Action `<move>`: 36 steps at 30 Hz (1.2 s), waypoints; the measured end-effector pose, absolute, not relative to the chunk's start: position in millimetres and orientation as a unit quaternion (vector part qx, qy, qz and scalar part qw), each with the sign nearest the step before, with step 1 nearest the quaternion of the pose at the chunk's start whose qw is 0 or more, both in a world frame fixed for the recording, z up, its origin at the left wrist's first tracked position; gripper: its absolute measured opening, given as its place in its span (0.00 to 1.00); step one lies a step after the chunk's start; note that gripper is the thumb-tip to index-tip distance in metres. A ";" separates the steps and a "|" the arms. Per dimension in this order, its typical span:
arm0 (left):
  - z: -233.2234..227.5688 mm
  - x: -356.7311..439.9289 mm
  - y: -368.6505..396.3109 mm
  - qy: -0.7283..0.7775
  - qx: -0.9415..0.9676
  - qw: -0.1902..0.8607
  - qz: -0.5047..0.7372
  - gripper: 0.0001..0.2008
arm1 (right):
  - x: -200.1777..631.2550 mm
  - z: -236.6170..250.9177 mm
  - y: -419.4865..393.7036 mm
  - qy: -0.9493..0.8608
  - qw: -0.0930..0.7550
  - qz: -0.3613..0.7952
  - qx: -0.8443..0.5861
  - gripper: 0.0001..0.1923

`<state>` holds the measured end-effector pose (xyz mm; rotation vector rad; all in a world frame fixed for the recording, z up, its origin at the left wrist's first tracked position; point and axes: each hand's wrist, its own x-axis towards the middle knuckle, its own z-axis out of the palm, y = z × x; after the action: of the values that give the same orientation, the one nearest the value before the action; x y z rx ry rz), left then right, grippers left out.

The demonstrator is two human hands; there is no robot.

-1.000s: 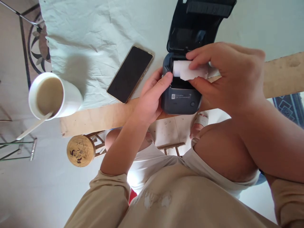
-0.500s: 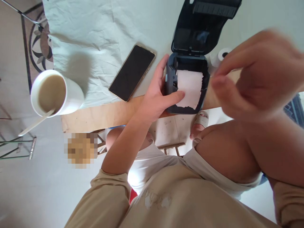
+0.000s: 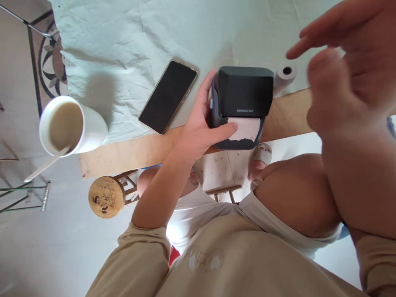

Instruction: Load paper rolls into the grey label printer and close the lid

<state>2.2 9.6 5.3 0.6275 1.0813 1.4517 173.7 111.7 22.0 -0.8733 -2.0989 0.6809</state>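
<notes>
A small dark label printer (image 3: 241,94) stands at the table's near edge with its lid down. A white paper strip (image 3: 247,128) with a torn edge sticks out of its front. My left hand (image 3: 201,123) grips the printer's left side, its thumb pressing on the paper strip. My right hand (image 3: 343,70) hovers blurred above and to the right of the printer, fingers spread, holding nothing. A white paper roll (image 3: 284,76) lies just right of the printer.
A black phone (image 3: 168,95) lies face up left of the printer on a pale cloth (image 3: 130,41). A white cup (image 3: 72,126) of milky drink with a stick stands at the left. The bare wooden table edge (image 3: 130,150) runs below; a small round stool (image 3: 106,196) stands underneath.
The printer's lid went from open to closed, leaving the paper strip poking out. My right hand let go of the paper and lifted away to the upper right. My left thumb now holds the strip.
</notes>
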 end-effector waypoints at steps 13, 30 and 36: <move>-1.7 6.1 10.3 0.464 0.260 0.565 0.631 0.17 | 168.3 23.2 107.4 -0.913 0.217 0.140 -0.315 0.32; -11.8 1.0 16.7 0.382 0.199 0.612 0.664 0.21 | 167.5 16.0 106.1 -0.931 0.249 0.104 -0.247 0.29; -15.2 -1.0 15.1 0.387 0.198 0.595 0.676 0.18 | 166.4 18.0 106.5 -0.937 0.236 0.091 -0.242 0.33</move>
<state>-1.0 15.1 -15.2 0.4602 0.8986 1.5716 166.4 106.5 18.0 -0.6633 -2.5686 0.2483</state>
